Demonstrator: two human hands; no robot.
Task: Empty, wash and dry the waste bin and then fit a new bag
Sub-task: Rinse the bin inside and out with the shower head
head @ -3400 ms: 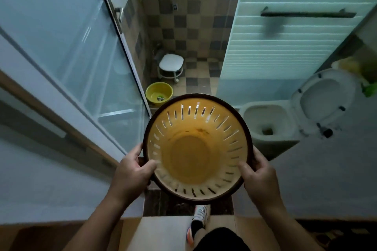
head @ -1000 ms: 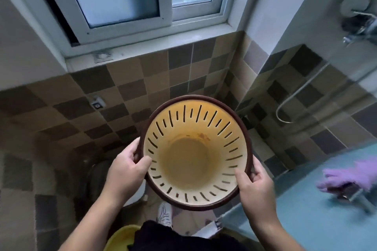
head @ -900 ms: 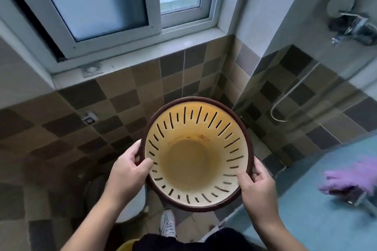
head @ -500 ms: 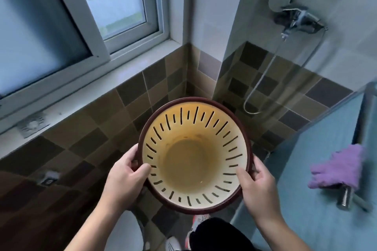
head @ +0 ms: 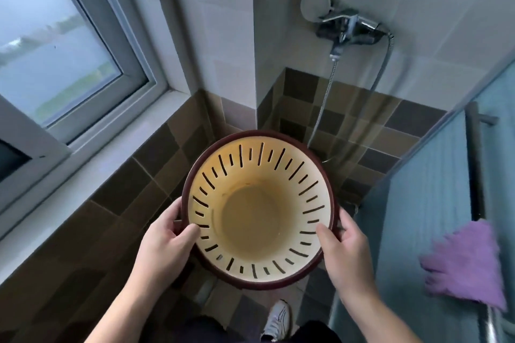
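The waste bin [head: 259, 211] is a round cream-yellow plastic basket with a dark brown rim and slotted walls. It is empty inside, with some brown staining near the bottom. I hold it in front of me with its mouth facing up at me. My left hand [head: 164, 245] grips the rim on the left, thumb inside. My right hand [head: 345, 248] grips the rim on the right, thumb inside.
A chrome shower mixer [head: 349, 29] with a hose [head: 323, 103] hangs on the white wall ahead. A window [head: 55, 50] is to the left above brown checked tiles. A glass partition [head: 426, 203] with a purple cloth [head: 468, 262] stands at right. My white shoe [head: 276, 320] is on the floor.
I walked from the doorway into the shower corner and my view turned right, from the window toward the shower mixer. Both hands keep the same grip on the bin.
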